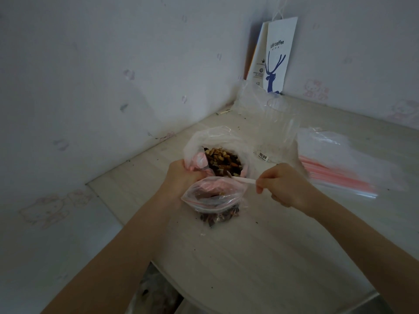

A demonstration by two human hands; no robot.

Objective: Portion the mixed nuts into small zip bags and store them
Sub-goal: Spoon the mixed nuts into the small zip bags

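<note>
Pale table [260, 257], lower centre to right edge, bears a large clear bag [217, 139] of mixed nuts [223, 159] at frame centre, its mouth open and its near rim gripped by the left hand [181, 175]. A pile of empty zip bags [340, 171] lies at centre right. Just below the large bag is a small zip bag [213, 198], open, part-filled and touching that hand; the right hand [283, 184] pinches a white spoon [243, 180] whose tip is at the large bag's mouth.

A lived-in room of a home, not a workplace; the wallpaper [316, 89] is pale with pink cartoon-cat prints; a light wood-grain table [249, 257] stands in the corner, its top speckled with crumbs; a coffee-shop paper bag [278, 60] leans against the wall; a crumpled plastic bag [252, 98] and a stack of zip bags [337, 174] lie on it.
</note>
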